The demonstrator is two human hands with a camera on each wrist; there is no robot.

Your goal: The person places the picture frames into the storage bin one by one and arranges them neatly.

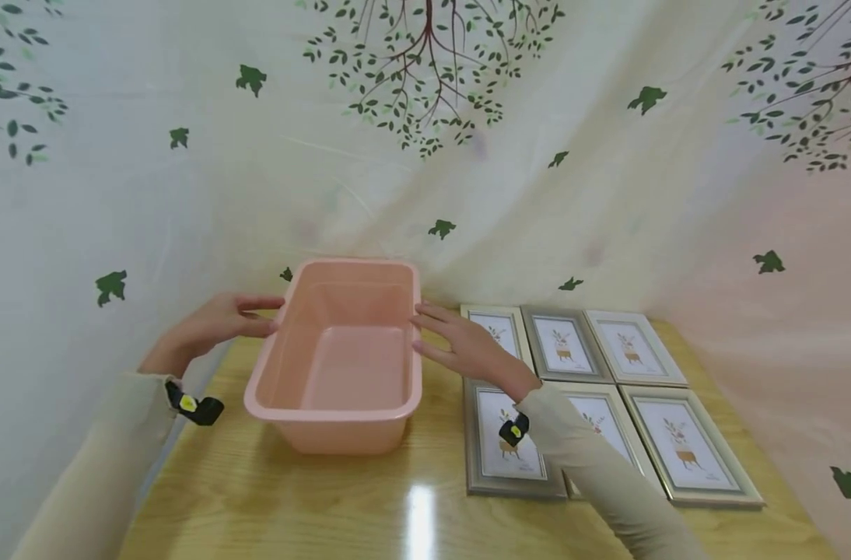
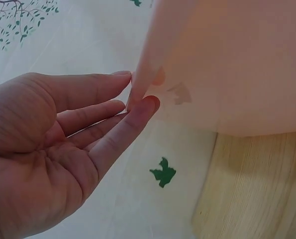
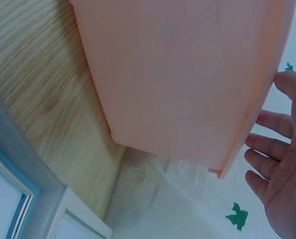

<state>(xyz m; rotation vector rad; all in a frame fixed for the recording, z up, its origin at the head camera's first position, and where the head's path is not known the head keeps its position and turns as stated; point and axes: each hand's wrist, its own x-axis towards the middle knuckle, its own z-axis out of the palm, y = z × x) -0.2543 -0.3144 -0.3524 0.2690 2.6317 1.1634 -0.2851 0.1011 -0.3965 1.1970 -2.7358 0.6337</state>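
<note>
A pink plastic basin, deep and rectangular with a rolled rim, stands on the wooden table with nothing inside. At its left rim, my left hand touches the edge with fingertips, the fingers fairly straight. The left wrist view shows the fingertips of that hand right at the rim. On the opposite side, my right hand rests its extended fingertips against the right rim. In the right wrist view, the basin's side wall fills the middle and the fingers lie spread along the rim.
Several framed pictures of potted plants lie in two rows right of the basin, among them a grey frame and a pale gold one. My right forearm crosses over the near row. Behind the table hangs a leaf-printed cloth.
</note>
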